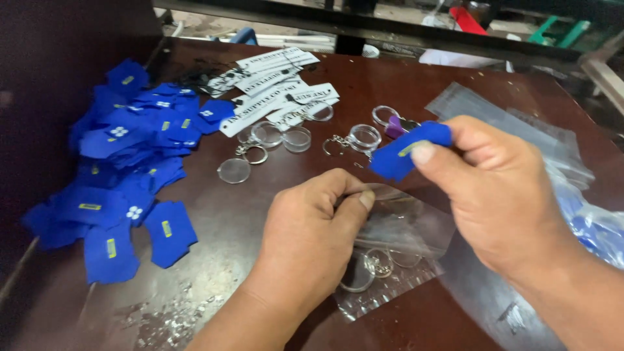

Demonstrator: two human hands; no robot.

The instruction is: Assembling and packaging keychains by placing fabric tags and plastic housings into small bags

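Packing looks barely underway; the small clear plastic zip bag on the dark brown table already holds a clear round keyring, while a big heap of blue cloth pieces and loose clear round keyrings sit unbagged; left hand pinches the bag's mouth, right hand hovers just above it, thumb and fingers nipping one small blue cloth piece.

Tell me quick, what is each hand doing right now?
Left hand: pinched shut on the small clear plastic bag of round keyrings.
Right hand: pinched shut on the small blue fabric piece.
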